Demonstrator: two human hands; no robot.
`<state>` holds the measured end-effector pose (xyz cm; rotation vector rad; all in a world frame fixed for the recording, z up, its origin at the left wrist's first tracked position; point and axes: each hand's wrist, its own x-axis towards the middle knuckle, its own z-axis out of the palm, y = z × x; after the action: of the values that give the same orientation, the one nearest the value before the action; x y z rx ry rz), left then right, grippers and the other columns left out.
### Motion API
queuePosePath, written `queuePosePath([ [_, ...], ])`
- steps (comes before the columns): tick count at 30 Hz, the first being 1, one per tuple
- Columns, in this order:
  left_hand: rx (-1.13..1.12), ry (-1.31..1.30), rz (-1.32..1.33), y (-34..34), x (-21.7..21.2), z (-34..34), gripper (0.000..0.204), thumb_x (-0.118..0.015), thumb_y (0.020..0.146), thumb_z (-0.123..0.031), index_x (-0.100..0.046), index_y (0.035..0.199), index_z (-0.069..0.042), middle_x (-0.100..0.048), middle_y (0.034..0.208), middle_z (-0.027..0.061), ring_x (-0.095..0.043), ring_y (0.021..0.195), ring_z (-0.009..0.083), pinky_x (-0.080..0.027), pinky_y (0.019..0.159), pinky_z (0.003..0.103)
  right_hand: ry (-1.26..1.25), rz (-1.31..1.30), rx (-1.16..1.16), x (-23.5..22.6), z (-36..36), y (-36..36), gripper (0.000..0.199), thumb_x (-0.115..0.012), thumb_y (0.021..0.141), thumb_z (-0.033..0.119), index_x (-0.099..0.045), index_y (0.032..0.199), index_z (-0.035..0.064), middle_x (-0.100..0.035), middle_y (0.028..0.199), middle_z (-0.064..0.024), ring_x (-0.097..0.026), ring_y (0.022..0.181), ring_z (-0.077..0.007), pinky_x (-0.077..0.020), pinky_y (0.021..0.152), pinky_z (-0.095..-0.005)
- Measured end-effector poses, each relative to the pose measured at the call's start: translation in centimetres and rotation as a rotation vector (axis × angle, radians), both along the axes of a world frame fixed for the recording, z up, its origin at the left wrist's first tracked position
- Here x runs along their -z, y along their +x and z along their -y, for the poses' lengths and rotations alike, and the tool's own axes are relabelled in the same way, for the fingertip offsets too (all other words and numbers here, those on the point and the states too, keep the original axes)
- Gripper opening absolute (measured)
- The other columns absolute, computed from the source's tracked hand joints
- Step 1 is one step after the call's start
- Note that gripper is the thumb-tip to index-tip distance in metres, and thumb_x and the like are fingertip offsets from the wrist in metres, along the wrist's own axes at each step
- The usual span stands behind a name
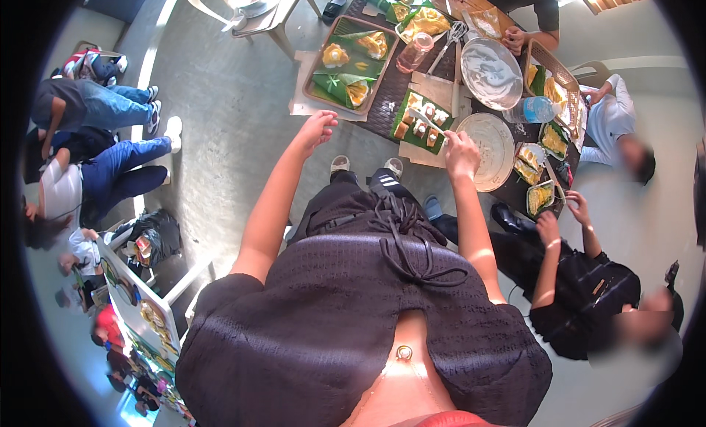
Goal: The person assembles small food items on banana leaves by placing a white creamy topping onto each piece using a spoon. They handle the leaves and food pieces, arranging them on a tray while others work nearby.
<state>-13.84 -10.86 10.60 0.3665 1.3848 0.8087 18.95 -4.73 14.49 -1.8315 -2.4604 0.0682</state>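
My right hand (pixel 462 156) is closed round a pale spoon-like utensil (pixel 429 123); its exact kind is too small to tell. The utensil's far end reaches over a green leaf sheet (pixel 403 124) bearing several small brown pieces (pixel 420 130) topped with white. Just right of that hand sits a round, pale dish (pixel 488 149) with white smears. My left hand (pixel 318 132) hangs in the air short of the table, fingers loosely bent and apart, with nothing visible in it. Nearest to it is a tray (pixel 313 91) with leaf-wrapped yellow food (pixel 358 91).
Beyond the leaf lie a whisk (pixel 454 34), a glass jar (pixel 416 52), a white-smeared bowl (pixel 491 74) and a water bottle (pixel 535 110). A person at right (pixel 581 280) reaches toward leaf-lined food boxes (pixel 541 197). Another person's hands (pixel 515 38) work across the table. A chair (pixel 273 15) holds metal bowls.
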Motion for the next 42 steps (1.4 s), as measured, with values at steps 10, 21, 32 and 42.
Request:
queuePosePath([
  [10, -0.015, -0.011, -0.008, 0.3, 0.0, -0.3, 0.018, -0.042, 0.083, -0.021, -0.048, 0.099, -0.015, -0.049, 0.085, -0.0052, -0.043, 0.065, 0.0034, -0.039, 0.061, 0.019, -0.009, 0.029, -0.051, -0.6, -0.7, -0.1, 0.026, -0.051, 0.070, 0.007, -0.059, 0.089, 0.0222, -0.050, 0.078, -0.0016, -0.053, 0.074, -0.0182, -0.0442, 0.066, -0.0313],
  [21, -0.038, -0.018, 0.002, 1.0, 0.2, -0.1, 0.017, -0.042, 0.084, -0.021, -0.049, 0.098, -0.015, -0.049, 0.083, -0.0062, -0.044, 0.063, 0.0027, -0.039, 0.060, 0.018, -0.058, 0.055, -0.083, -0.5, -1.1, -0.2, 0.025, -0.050, 0.071, 0.008, -0.059, 0.089, 0.0210, -0.050, 0.078, -0.0021, -0.053, 0.075, -0.0186, -0.0436, 0.066, -0.0319],
  [32, -0.046, 0.004, -0.002, 1.8, 0.5, -0.4, 0.018, -0.042, 0.084, -0.021, -0.048, 0.099, -0.015, -0.049, 0.083, -0.0059, -0.044, 0.064, 0.0026, -0.039, 0.059, 0.018, -0.013, 0.026, -0.121, -0.3, -1.3, -0.1, 0.023, -0.048, 0.072, 0.009, -0.059, 0.089, 0.0198, -0.049, 0.076, -0.0017, -0.053, 0.074, -0.0185, -0.0430, 0.065, -0.0321],
  [42, -0.037, 0.003, -0.015, 2.3, 0.2, -0.6, 0.018, -0.042, 0.083, -0.021, -0.048, 0.100, -0.015, -0.049, 0.084, -0.0059, -0.044, 0.064, 0.0029, -0.039, 0.061, 0.018, 0.038, -0.004, -0.133, -0.5, -1.5, 0.8, 0.021, -0.049, 0.071, 0.010, -0.060, 0.087, 0.0175, -0.050, 0.073, -0.0024, -0.053, 0.071, -0.0192, -0.0432, 0.064, -0.0327],
])
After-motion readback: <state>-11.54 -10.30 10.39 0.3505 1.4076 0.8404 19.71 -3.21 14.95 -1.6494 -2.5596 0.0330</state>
